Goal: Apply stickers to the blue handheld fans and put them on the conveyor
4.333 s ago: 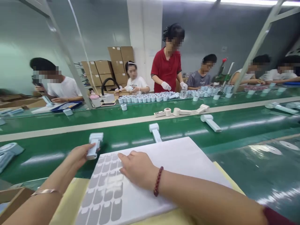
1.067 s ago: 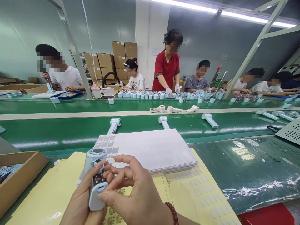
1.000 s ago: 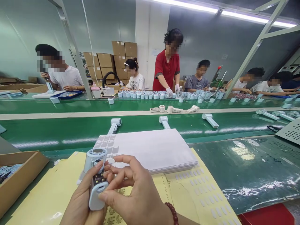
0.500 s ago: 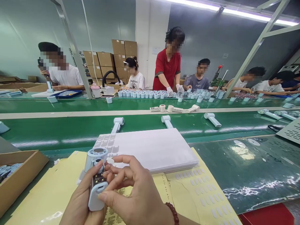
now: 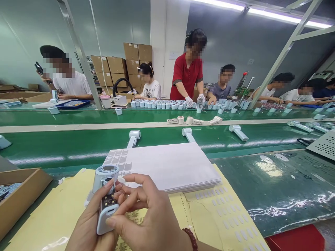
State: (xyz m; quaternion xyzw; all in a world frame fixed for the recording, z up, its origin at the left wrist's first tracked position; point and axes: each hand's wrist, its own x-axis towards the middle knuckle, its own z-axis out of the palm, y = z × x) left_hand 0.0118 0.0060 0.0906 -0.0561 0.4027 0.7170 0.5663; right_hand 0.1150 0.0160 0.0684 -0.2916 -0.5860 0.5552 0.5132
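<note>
My left hand is wrapped round a light blue handheld fan, its round head pointing away from me. The handle is open on one side and shows a dark circuit board. My right hand is closed at the handle's lower end, thumb against the blue end cap and other fingers curled by the board. A small white piece shows by my right index fingertip; whether it is held I cannot tell. Beyond lies a stack of white sheets with grey stickers at its left.
Yellow backing paper lies under my hands. A cardboard box of blue parts stands left. Blue fans lie on the green conveyor. Across it, several co-workers sit and one in red stands by rows of blue cups.
My hands keep almost the same hold on the fan. The nearer fans on the belt have shifted slightly right. Across the belt, a seated co-worker's hand has reached toward the blue cups.
</note>
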